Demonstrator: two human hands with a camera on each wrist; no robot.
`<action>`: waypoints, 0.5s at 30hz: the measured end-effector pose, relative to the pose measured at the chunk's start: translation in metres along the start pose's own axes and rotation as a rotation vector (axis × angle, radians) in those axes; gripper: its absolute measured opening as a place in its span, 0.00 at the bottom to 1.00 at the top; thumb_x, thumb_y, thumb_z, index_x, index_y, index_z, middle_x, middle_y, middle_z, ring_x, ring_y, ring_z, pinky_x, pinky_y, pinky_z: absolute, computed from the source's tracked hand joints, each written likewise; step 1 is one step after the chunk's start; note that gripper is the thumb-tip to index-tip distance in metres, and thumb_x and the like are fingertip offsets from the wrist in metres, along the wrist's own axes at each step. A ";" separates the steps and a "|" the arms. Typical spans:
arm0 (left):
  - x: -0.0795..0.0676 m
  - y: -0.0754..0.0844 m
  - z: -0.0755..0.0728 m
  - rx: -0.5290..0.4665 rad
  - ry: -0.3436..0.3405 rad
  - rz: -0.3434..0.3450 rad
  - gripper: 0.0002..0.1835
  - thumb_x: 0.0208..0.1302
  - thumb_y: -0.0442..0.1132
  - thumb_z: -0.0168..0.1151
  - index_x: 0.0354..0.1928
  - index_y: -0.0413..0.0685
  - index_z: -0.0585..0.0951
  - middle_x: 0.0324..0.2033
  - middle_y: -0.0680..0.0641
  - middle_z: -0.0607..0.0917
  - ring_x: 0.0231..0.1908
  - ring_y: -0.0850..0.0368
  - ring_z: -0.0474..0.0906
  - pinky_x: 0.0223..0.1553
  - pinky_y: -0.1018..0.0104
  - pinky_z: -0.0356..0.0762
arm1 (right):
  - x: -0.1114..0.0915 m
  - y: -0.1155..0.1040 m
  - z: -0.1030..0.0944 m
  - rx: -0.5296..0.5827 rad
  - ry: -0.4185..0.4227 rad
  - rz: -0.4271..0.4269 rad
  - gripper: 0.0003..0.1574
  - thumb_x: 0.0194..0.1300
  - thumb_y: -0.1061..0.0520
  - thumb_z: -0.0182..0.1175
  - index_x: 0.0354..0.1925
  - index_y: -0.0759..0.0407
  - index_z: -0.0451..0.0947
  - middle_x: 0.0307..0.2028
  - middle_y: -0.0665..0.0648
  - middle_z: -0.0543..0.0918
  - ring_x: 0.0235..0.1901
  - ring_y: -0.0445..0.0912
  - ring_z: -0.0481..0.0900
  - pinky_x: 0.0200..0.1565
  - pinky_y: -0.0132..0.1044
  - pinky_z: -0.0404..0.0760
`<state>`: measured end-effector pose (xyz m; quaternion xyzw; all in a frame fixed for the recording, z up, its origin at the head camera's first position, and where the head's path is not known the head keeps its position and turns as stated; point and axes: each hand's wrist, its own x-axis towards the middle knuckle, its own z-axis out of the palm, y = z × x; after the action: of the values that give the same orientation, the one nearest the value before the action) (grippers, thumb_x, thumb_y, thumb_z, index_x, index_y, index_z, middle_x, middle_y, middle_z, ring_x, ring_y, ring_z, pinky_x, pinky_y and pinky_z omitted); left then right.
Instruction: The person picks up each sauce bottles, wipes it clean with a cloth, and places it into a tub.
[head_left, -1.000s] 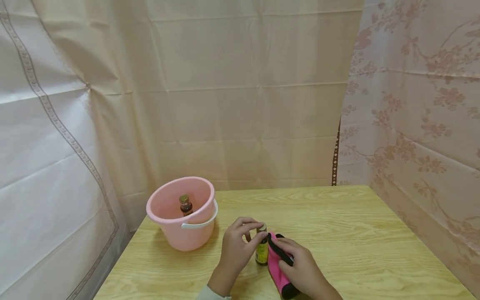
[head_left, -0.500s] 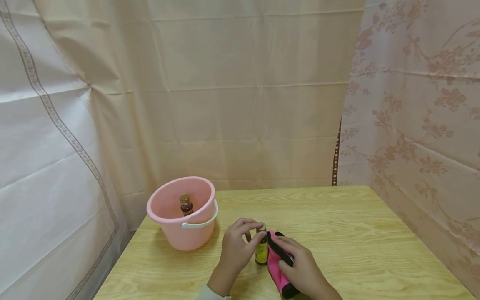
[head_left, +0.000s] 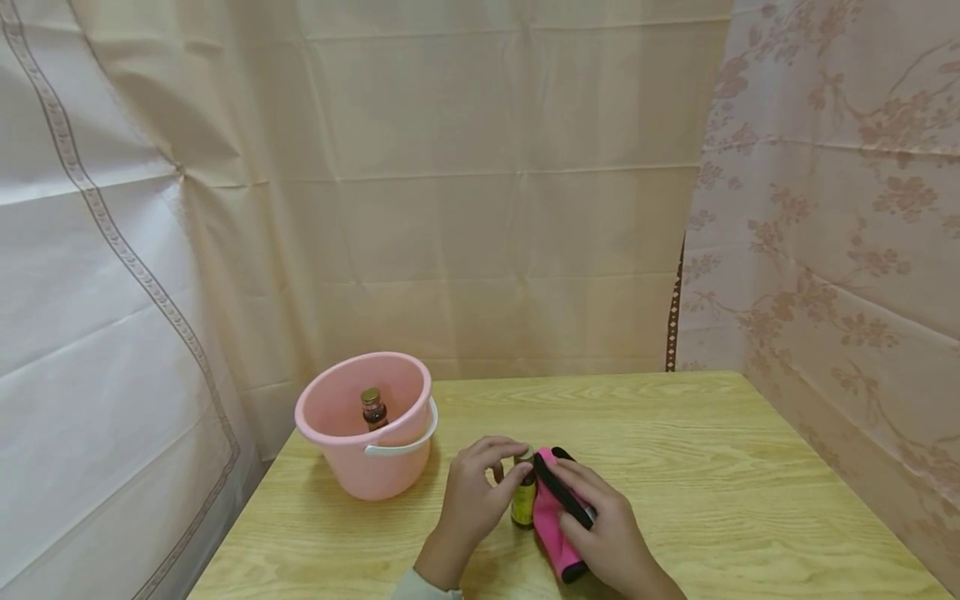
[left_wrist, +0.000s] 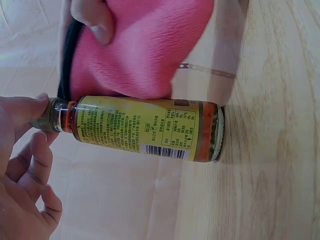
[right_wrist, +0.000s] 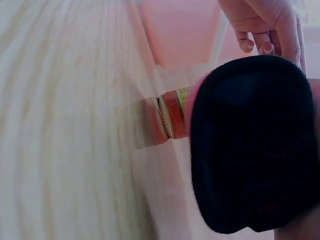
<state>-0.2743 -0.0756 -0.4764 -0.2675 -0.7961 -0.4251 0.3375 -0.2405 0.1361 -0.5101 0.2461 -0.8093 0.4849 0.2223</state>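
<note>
A beige curtain (head_left: 480, 208) hangs across the far side, with a white curtain (head_left: 82, 350) on the left and a floral curtain (head_left: 847, 233) on the right; in front of them stands a wood-grain table (head_left: 690, 475); at its far left a pink bucket (head_left: 375, 479) stands, its white handle (head_left: 401, 450) hanging on the near right side.

The right hand (head_left: 611, 533) is partly closed, thumb and fingers gripping a pink fabric piece (head_left: 553, 537) by its black edging (head_left: 562, 492); the left hand (head_left: 474, 493) is half open, its thumb and forefinger pinching the cap (left_wrist: 46, 117) of a bottle, the other fingers bent loosely.

The fabric piece stretches from near right to far left, just right of the bottle; whether it presses on the glass I cannot tell.

The bottle (left_wrist: 140, 127) stands upright on the near part of the table, between the hands; its long axis is vertical, cap up, base on the wood, its yellow label turned towards the left hand; a second bottle (head_left: 374, 414), brown with a gold cap, sits cap up in the bucket.
</note>
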 end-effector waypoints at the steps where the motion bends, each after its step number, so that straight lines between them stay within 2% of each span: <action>1: 0.000 0.000 0.000 0.000 -0.002 0.003 0.11 0.62 0.44 0.76 0.46 0.59 0.91 0.44 0.61 0.90 0.25 0.75 0.72 0.32 0.62 0.72 | 0.000 -0.001 0.000 0.007 0.009 -0.009 0.47 0.55 0.74 0.70 0.68 0.40 0.77 0.67 0.48 0.78 0.65 0.52 0.78 0.57 0.29 0.79; 5: 0.000 0.001 0.000 -0.007 -0.023 0.014 0.11 0.64 0.44 0.75 0.48 0.59 0.90 0.44 0.61 0.90 0.25 0.75 0.72 0.34 0.69 0.68 | 0.001 -0.002 -0.001 0.025 0.037 -0.061 0.44 0.57 0.73 0.70 0.69 0.46 0.77 0.68 0.52 0.77 0.67 0.53 0.77 0.59 0.25 0.75; 8: 0.000 0.002 0.000 -0.020 -0.033 0.015 0.11 0.64 0.44 0.74 0.48 0.59 0.90 0.44 0.60 0.90 0.24 0.75 0.72 0.35 0.70 0.66 | 0.001 -0.002 -0.001 0.043 0.035 -0.078 0.42 0.59 0.72 0.71 0.69 0.49 0.77 0.69 0.55 0.77 0.67 0.52 0.76 0.59 0.25 0.76; 15: 0.000 0.002 0.000 -0.005 -0.033 0.008 0.11 0.63 0.43 0.75 0.48 0.58 0.90 0.44 0.61 0.90 0.24 0.76 0.72 0.35 0.68 0.66 | 0.001 0.000 0.000 0.018 0.022 -0.045 0.42 0.60 0.71 0.71 0.68 0.43 0.78 0.67 0.50 0.78 0.65 0.53 0.79 0.56 0.28 0.78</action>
<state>-0.2729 -0.0747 -0.4748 -0.2785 -0.7994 -0.4213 0.3255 -0.2415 0.1356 -0.5098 0.2606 -0.7968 0.4896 0.2398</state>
